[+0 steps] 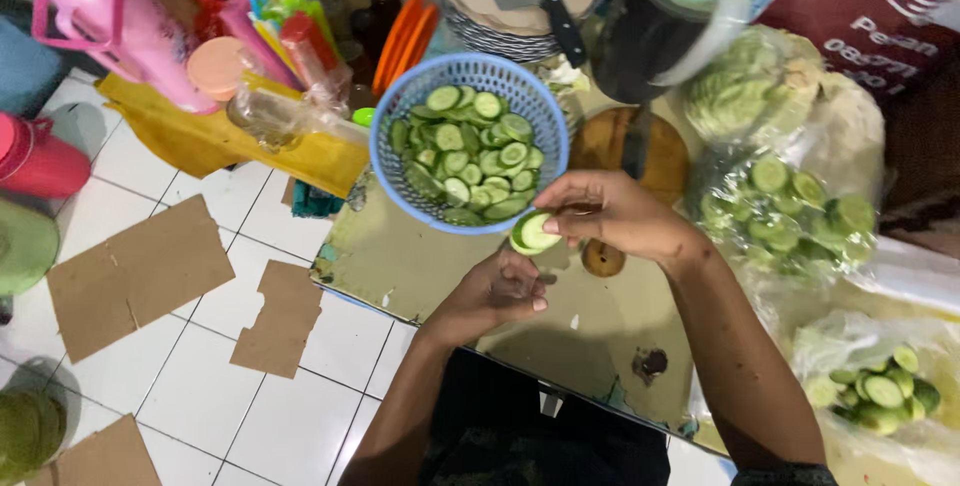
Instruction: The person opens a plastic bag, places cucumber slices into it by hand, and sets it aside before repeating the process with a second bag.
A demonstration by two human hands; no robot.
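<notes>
- As we looked down from the head camera, our right hand [612, 214] sat just right of the middle of the frame, its fingers pinched on a few cucumber slices [532, 233] held at the lower right rim of the blue basket [388, 168].
- We kept our left hand [497, 292] just below the slices, fingers curled in; we could not tell whether it gripped anything.
- We saw the blue basket in the upper middle of the frame, partly filled with green cucumber rounds [470, 158].
- We worked over a greenish-tan table [410, 261] that ran from the centre to the lower right of the frame.
- We had a round wooden board [640, 151] right of the basket, partly under the right hand.
- We noted a clear bag of sliced cucumber [790, 208] at the right edge and another bag with whole small cucumbers [880, 396] in the lower right corner.
- We saw a pink jug [100, 16] in the upper left, above a yellow cloth [200, 136].
- We saw white floor tiles with flat pieces of brown cardboard [135, 271] across the left half of the frame.
</notes>
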